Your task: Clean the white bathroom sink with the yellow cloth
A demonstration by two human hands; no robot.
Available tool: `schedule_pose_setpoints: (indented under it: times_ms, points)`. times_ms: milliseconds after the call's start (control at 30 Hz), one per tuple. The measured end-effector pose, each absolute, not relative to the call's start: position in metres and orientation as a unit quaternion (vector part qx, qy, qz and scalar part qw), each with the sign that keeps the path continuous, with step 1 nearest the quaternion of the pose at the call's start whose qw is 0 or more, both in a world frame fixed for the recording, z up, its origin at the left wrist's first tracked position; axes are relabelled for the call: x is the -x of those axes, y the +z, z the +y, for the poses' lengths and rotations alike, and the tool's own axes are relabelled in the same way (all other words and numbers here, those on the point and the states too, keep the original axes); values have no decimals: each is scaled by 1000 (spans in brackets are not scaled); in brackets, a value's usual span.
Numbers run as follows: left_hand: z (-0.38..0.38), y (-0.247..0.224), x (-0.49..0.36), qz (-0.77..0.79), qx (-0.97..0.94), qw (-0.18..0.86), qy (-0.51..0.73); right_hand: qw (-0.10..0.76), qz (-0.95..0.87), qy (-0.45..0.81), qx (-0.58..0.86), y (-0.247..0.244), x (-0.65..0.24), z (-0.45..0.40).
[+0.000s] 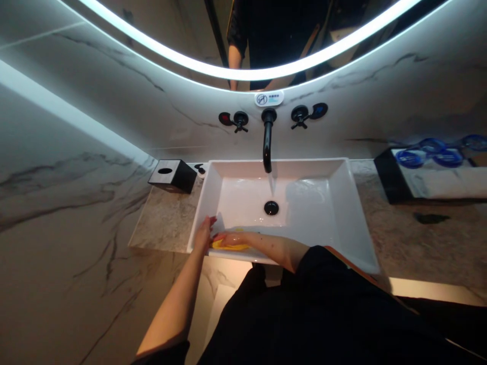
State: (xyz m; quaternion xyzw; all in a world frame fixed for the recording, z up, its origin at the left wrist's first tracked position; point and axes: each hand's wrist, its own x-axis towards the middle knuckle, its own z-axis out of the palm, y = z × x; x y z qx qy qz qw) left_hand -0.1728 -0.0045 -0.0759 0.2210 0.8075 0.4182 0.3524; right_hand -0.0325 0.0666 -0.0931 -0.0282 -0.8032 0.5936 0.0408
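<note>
My right hand (230,238) presses on a yellow cloth (232,247) at the front left of the white rectangular sink (363,238). Part of the cloth is hidden under the hand. Beside it, my left hand (204,232) rests on the sink's left rim near the front corner, fingers extended and nothing visible in them. Above the basin a black faucet (268,144) juts from the wall, with what looks like a thin stream of water below it. The black drain (271,207) lies in the middle of the basin.
Black cross handles (241,120) flank the faucet below a lit mirror. A tissue box (173,175) stands left of the sink. To the right, a black tray (393,177) holds white towels and blue round items. A dark leaf-shaped thing (431,218) lies on the counter.
</note>
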Motion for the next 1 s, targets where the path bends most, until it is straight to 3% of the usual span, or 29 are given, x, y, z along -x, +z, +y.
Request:
schedule_pose_setpoints:
  times_ms: [233,467,700,900,1000]
  points:
    - [10,-67,157,799,-259,375,393,-54,-649,758,-28,-104,-147,110]
    - [95,-70,73,711,-316,502,378,-109,-662,736,92,-86,-282,130]
    - [199,-63,3,651,-358,563,363,-222,-807,506,210,-71,-336,142]
    - [245,-56,-9,655,-367,538,382,-135,-905,223,337,-91,-343,130]
    - [237,-56,1,647,-374,540,386,-138,-906,184,355,-104,-329,140]
